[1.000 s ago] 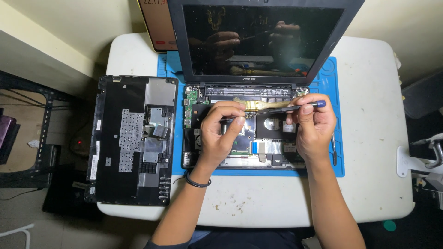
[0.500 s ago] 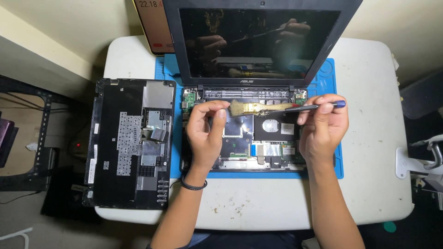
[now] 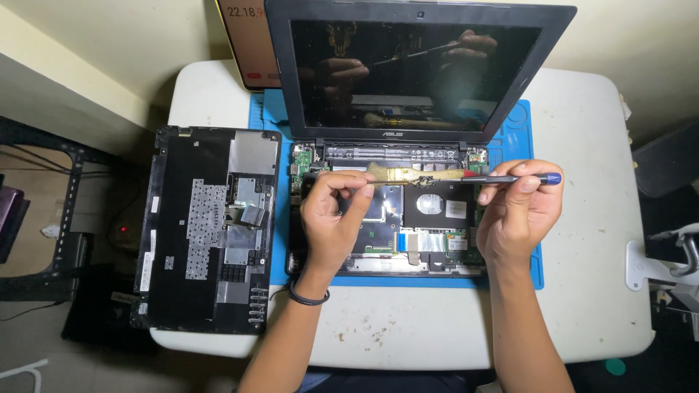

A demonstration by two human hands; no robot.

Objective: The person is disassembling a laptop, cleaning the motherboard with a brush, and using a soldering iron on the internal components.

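An open laptop base [image 3: 429, 218] with its circuit boards bared lies on a blue mat [image 3: 520, 145], its dark screen [image 3: 408, 73] standing up behind. My right hand [image 3: 517, 218] holds a thin dark-handled brush [image 3: 437, 177] level over the hinge edge, with the tan bristles pointing left. My left hand [image 3: 335, 218], a black band on its wrist, hovers over the left half of the board. Its fingers are curled and pinched together right at the tip of the bristles. I cannot see anything held between them.
The removed black keyboard cover [image 3: 207, 225] lies upside down to the left, overhanging the white table [image 3: 582, 291]. An orange and cream box [image 3: 247, 44] stands behind the laptop's left corner. A dark rack [image 3: 44, 218] is on the floor at left, and white hardware [image 3: 670, 262] at right.
The brush has slid a little to the left along the hinge edge. My left hand has come down from the bristles and now sits lower over the board.
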